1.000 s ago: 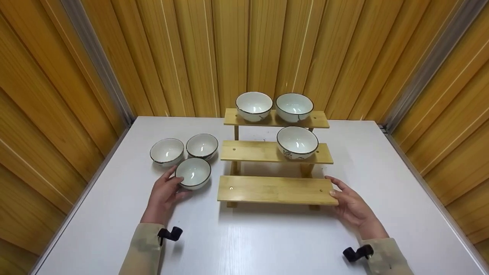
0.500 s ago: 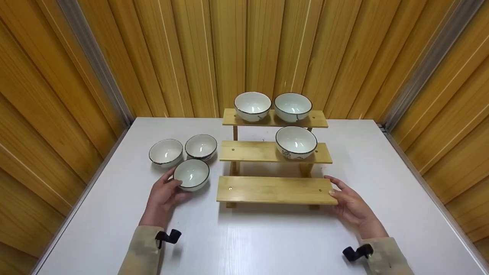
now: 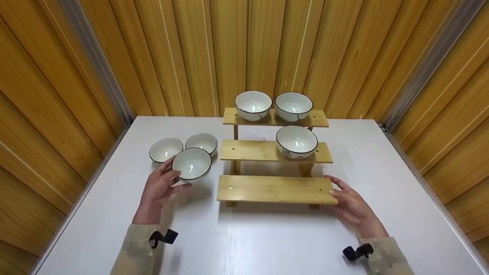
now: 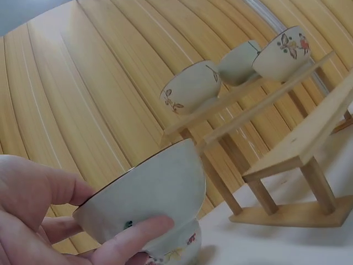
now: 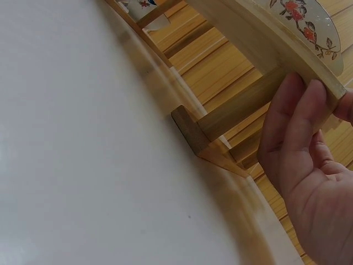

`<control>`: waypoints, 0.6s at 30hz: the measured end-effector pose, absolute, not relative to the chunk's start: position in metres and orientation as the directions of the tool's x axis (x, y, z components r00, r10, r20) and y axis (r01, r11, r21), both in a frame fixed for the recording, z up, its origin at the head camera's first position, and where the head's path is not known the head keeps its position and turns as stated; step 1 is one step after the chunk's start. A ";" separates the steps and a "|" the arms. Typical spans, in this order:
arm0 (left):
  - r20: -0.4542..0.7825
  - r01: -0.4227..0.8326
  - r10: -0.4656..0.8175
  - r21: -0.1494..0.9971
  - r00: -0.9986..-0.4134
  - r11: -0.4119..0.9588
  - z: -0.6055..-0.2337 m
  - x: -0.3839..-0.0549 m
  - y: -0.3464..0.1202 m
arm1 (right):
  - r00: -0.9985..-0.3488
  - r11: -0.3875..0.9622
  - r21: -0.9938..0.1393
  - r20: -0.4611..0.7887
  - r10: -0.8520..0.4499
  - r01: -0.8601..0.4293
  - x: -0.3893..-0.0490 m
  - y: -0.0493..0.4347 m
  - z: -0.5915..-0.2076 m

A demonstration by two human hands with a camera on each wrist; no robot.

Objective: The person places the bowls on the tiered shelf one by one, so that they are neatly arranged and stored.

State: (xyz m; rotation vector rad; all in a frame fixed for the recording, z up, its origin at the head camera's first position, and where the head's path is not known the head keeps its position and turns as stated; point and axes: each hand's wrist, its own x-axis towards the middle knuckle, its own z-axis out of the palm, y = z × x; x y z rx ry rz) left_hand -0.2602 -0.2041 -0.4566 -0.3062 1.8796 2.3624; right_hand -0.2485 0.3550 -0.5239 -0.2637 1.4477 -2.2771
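Observation:
My left hand [image 3: 159, 186] holds a white bowl [image 3: 192, 165] with a dark rim by its left side, thumb at the rim and fingers beneath. In the left wrist view the held bowl [image 4: 149, 187] is tilted, raised off the table. At the right end of the lowest step of a three-step wooden stand [image 3: 277, 190], my right hand [image 3: 353, 206] grips the board, thumb on top and fingers curled under it, as the right wrist view shows. One bowl [image 3: 297, 142] stands on the middle step's right side. Two more bowls, a left one [image 3: 253, 105] and a right one [image 3: 293, 106], sit on the top step.
Behind the held bowl, two similar bowls, one at left [image 3: 166, 150] and one at right [image 3: 202, 143], stand on the white table [image 3: 259, 240]. Wood-panelled walls [image 3: 229, 49] enclose the table at the back and both sides.
My left hand has lifted its bowl off the table, and the bowl now overlaps the right rear bowl in the head view. The right hand has stayed on the stand.

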 end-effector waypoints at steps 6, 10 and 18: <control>-0.184 -0.180 -0.004 0.964 -0.983 -0.197 -0.434 -0.267 -0.193 | -0.890 -0.371 -0.893 -0.068 -0.451 0.256 -0.249 0.357 -0.524; -0.167 -0.169 0.028 0.964 -0.986 -0.206 -0.424 -0.274 -0.182 | -0.888 -0.387 -0.883 -0.066 -0.455 0.264 -0.248 0.356 -0.524; -0.142 -0.155 0.071 0.958 -0.987 -0.242 -0.408 -0.290 -0.162 | -0.887 -0.390 -0.880 -0.072 -0.456 0.272 -0.248 0.355 -0.524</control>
